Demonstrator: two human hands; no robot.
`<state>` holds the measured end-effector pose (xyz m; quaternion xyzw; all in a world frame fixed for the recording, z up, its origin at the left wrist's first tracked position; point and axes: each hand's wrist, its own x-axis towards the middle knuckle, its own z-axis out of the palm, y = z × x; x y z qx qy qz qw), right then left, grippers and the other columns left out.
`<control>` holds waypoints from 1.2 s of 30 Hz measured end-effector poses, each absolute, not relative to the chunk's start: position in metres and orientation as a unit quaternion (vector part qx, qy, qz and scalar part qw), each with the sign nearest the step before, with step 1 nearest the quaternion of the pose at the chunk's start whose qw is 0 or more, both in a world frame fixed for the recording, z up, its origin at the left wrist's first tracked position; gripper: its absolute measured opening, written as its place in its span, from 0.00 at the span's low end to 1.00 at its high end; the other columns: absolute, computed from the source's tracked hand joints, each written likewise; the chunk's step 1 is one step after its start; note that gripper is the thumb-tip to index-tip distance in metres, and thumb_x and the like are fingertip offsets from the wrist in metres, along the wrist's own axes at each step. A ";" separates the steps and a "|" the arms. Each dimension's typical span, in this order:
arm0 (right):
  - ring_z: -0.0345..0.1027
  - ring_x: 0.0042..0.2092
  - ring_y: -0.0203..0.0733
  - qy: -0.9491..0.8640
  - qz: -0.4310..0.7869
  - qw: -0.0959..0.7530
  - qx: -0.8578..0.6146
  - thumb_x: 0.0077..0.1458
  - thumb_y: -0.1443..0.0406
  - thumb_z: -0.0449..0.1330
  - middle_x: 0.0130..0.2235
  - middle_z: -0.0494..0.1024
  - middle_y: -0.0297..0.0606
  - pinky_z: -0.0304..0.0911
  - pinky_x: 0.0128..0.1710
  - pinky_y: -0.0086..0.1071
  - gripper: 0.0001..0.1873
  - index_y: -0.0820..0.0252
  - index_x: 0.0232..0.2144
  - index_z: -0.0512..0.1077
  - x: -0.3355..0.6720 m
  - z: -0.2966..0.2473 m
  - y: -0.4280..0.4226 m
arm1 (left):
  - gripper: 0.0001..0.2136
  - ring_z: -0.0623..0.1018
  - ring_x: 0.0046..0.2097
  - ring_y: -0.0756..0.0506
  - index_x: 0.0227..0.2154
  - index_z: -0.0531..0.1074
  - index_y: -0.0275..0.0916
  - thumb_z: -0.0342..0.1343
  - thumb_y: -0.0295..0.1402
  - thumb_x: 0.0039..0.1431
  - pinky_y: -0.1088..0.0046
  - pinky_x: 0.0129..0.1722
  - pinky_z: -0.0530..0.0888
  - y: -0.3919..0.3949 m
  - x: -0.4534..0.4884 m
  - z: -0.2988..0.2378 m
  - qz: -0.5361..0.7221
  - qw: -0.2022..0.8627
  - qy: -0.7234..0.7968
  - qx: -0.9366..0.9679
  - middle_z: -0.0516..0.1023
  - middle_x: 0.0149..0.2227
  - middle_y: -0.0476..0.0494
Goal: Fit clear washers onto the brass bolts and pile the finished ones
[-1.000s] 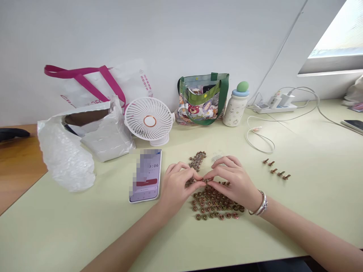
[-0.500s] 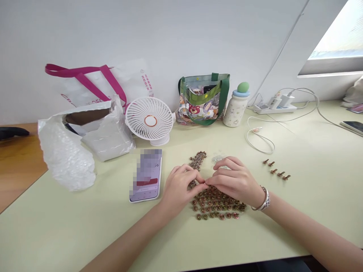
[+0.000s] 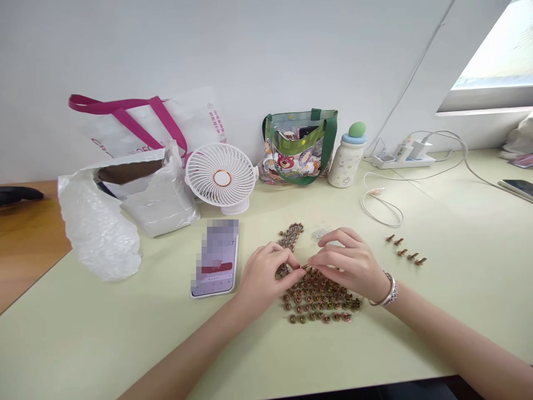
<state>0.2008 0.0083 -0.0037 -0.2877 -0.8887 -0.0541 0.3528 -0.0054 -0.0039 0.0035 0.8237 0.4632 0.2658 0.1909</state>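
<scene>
1. Pale green tabletop (image 3: 166,344) stands against a white wall (image 3: 241,50); a desk fan (image 3: 222,178) and a smartphone (image 3: 215,278) sit left of the work area
2. Left hand (image 3: 268,275): thumb and index finger are pinched on 1 small brass-coloured bolt (image 3: 305,266), held just above the near groups of hardware
3. Right hand (image 3: 352,266): fingertips are narrow and close to the right end of that bolt; whether they grip it or another small part cannot be told
4. Ranked bolts (image 3: 316,306): brass-coloured pieces stand in rows below and between the hands, each with a round base; judged by the layout, this is the larger, ordered share of the work
5. Heaped hardware (image 3: 290,239): a cluster lies beyond the left hand, partly hidden by it; its stage of completion cannot be told
6. Clear small pieces (image 3: 320,233): a loose scatter lies beyond the right hand, apparently unused stock
7. Separate bolts (image 3: 412,256): 5 lie on their sides well to the right, outside the rows, and appear unprocessed; work is judged well advanced but incomplete
</scene>
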 end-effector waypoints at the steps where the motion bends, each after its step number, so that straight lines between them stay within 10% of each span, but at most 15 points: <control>1: 0.67 0.39 0.38 -0.884 -0.058 0.356 -0.299 0.54 0.67 0.57 0.27 0.75 0.30 0.58 0.41 0.35 0.03 0.52 0.32 0.69 0.202 -0.003 0.009 | 0.07 0.71 0.37 0.47 0.27 0.70 0.42 0.54 0.39 0.54 0.69 0.38 0.67 -0.003 -0.006 0.003 0.265 0.186 0.462 0.826 0.72 0.31 0.51; 12: 0.62 0.45 0.50 -0.847 -0.074 0.247 -0.464 0.53 0.66 0.57 0.38 0.75 0.38 0.57 0.43 0.46 0.07 0.53 0.36 0.72 0.238 -0.012 0.044 | 0.04 0.70 0.39 0.46 0.28 0.70 0.42 0.55 0.36 0.54 0.66 0.40 0.66 -0.001 -0.007 0.002 0.285 0.149 0.465 0.825 0.75 0.30 0.52; 20: 0.62 0.46 0.44 -0.866 0.133 0.304 -0.373 0.53 0.62 0.58 0.36 0.76 0.35 0.60 0.45 0.40 0.06 0.52 0.36 0.70 0.204 -0.004 0.018 | 0.05 0.70 0.38 0.47 0.28 0.70 0.43 0.55 0.38 0.54 0.68 0.39 0.65 0.000 -0.007 0.003 0.284 0.154 0.470 0.821 0.74 0.30 0.53; 36: 0.62 0.44 0.43 -0.865 0.154 0.303 -0.369 0.50 0.67 0.59 0.34 0.75 0.32 0.56 0.46 0.39 0.03 0.54 0.30 0.69 0.184 0.001 0.011 | 0.06 0.66 0.49 0.44 0.33 0.71 0.45 0.56 0.38 0.53 0.63 0.49 0.62 0.014 -0.024 0.009 0.194 0.089 0.367 0.905 0.74 0.40 0.53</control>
